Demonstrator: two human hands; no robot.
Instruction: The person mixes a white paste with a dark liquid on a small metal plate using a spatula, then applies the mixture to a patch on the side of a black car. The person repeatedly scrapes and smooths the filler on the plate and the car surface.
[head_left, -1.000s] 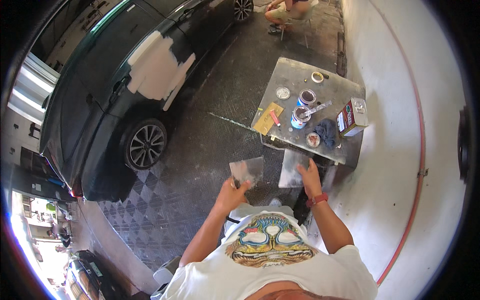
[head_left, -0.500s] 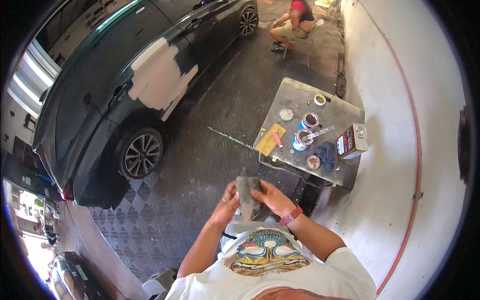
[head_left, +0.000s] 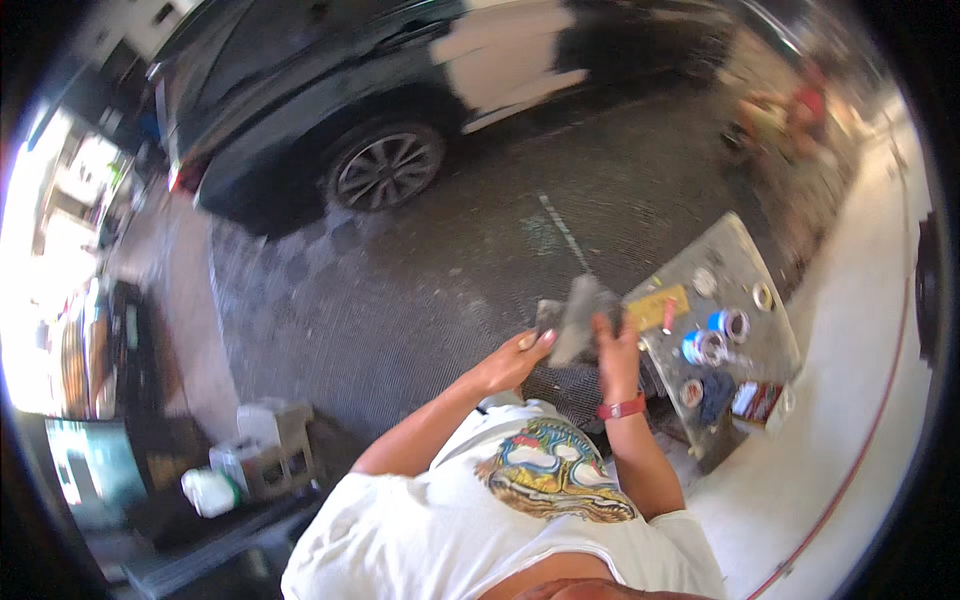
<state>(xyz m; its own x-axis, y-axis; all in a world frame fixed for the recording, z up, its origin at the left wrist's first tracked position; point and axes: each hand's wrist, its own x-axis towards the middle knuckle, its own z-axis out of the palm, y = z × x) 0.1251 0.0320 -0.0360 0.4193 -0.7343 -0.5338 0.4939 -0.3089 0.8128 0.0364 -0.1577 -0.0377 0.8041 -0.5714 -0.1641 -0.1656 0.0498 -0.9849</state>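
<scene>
My left hand (head_left: 508,364) pinches a small dark flat piece (head_left: 547,315); its exact kind is too blurred to tell. Close beside it, my right hand (head_left: 618,354), below a red wristwatch, grips a grey sheet (head_left: 576,322) that looks like sandpaper. Both are held up in front of my body, over the dark ribbed floor. To the right of the sheet lies the near corner of a worn table (head_left: 735,262), with a yellow board (head_left: 650,309) and a pinkish-red tube (head_left: 669,315) on it.
On the table stand two open blue-and-white cans (head_left: 703,347), a rectangular tin (head_left: 757,403), a dark cloth (head_left: 716,396) and a tape roll (head_left: 763,296). Ahead is a dark car (head_left: 285,135) with a beige patch (head_left: 505,55). A person (head_left: 806,112) sits far right. Grey stools (head_left: 272,438) stand left.
My view has swung left, so car and table appear farther right. My hands, close together on the grey sheet before, are now farther apart, with the dark piece and the sheet showing separately.
</scene>
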